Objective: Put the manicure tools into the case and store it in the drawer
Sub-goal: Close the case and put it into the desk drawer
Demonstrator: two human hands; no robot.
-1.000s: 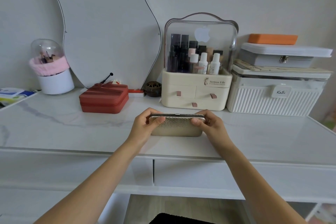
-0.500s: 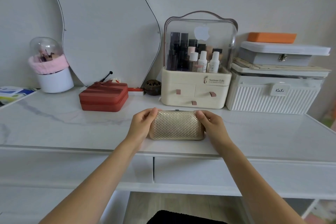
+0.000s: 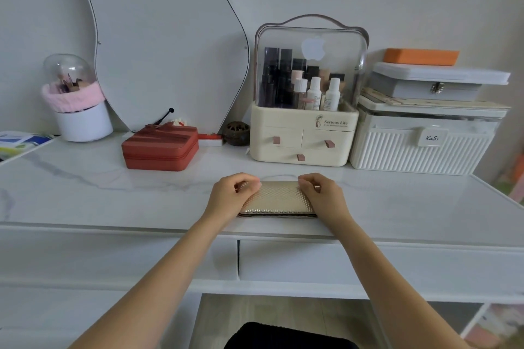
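Note:
A gold, quilted manicure case (image 3: pixel 279 198) lies flat and closed on the white marble desk top (image 3: pixel 113 195), near its front edge. My left hand (image 3: pixel 231 197) grips the case's left end, fingers curled over the far corner. My right hand (image 3: pixel 321 194) holds the right end the same way. No manicure tools show outside the case. Two white drawer fronts sit under the desk top, both shut; the right drawer (image 3: pixel 368 261) is just below the case.
Behind the case stand a red zip box (image 3: pixel 160 147), a cream cosmetics organiser (image 3: pixel 304 136) with a clear lid, and a white ribbed box (image 3: pixel 419 147) stacked with a grey box and an orange pad. A curved mirror (image 3: pixel 161 37) and a brush holder (image 3: pixel 76 99) stand at left.
The case stood on its edge between my hands a second ago. It has tipped over and now lies flat on the desk, both hands still on its ends.

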